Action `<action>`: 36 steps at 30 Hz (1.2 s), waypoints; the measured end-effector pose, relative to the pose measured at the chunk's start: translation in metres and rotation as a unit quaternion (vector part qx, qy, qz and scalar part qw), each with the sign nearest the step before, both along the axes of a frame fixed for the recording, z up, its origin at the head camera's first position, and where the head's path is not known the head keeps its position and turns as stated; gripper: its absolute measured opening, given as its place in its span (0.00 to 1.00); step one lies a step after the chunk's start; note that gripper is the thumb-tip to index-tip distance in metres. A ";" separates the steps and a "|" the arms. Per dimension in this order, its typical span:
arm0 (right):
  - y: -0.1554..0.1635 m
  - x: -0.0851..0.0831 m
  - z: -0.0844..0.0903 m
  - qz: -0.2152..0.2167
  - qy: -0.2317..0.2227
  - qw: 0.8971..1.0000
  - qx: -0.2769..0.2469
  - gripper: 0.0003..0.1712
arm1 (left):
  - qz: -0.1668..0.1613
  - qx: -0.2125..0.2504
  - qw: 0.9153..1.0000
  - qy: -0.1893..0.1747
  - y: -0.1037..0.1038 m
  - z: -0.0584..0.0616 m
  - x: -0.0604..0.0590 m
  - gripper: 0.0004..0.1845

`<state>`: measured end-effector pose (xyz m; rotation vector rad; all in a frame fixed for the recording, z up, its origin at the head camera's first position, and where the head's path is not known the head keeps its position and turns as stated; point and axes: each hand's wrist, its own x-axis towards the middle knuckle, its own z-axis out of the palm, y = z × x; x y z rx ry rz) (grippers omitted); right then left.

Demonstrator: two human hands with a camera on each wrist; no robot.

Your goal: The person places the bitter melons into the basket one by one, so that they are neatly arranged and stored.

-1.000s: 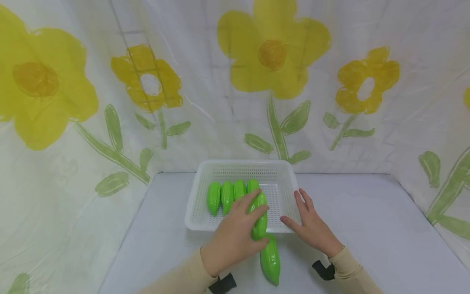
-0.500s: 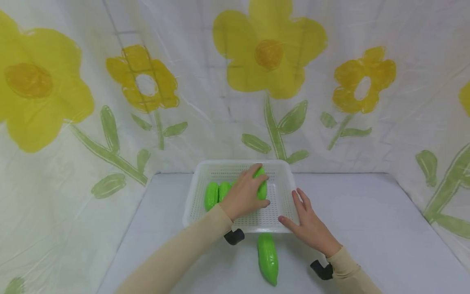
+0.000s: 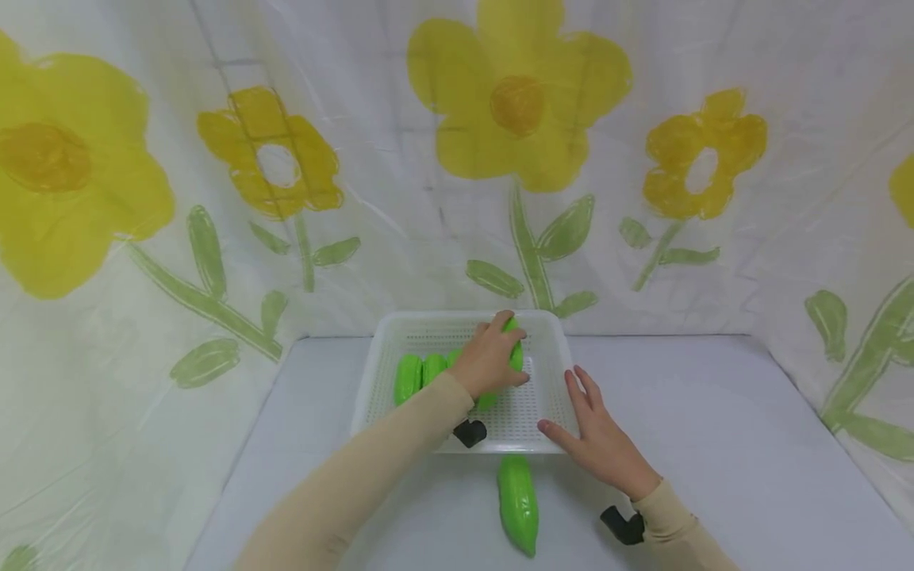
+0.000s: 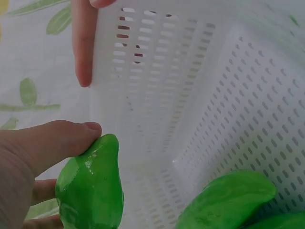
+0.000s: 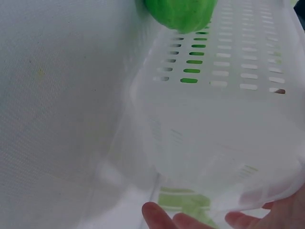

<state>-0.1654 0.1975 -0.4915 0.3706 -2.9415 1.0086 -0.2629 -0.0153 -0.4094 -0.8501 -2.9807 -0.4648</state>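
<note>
Head view: left hand [image 3: 491,358], gripping a green toy gourd [image 3: 513,350], has carried it into the white basket [image 3: 550,396] beside the row [image 3: 421,374]. Right hand [image 3: 598,440], fingers spread, steadies the rim; one gourd [image 3: 517,503] remains on the worktop [image 3: 714,444].

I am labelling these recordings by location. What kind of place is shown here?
Probably a staged tabletop set: a plain white table, a flower-printed sheet hung as backdrop, and glossy green toy vegetables by a white basket.

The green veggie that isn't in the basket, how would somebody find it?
Find the white basket on the grey table. Just in front of its near rim lies one green vegetable, alone on the tabletop; all the others are inside the basket.
</note>
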 end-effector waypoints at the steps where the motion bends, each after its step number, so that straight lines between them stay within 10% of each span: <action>1: 0.000 0.000 0.000 0.000 0.000 1.000 -0.001 0.57 | 0.000 -0.003 1.000 -0.003 0.001 -0.001 -0.002 0.36; 11: -0.002 0.002 0.000 0.002 -0.005 1.000 -0.015 0.58 | 0.005 -0.059 0.998 -0.024 0.012 -0.018 -0.023 0.38; 25: 0.000 0.002 -0.001 -0.001 0.013 1.000 -0.009 0.57 | -0.021 -0.195 0.980 0.016 0.028 -0.061 -0.029 0.42; 36: 0.000 0.001 -0.001 -0.004 0.017 1.000 -0.002 0.57 | -0.039 -0.241 0.969 0.029 0.029 -0.073 -0.030 0.42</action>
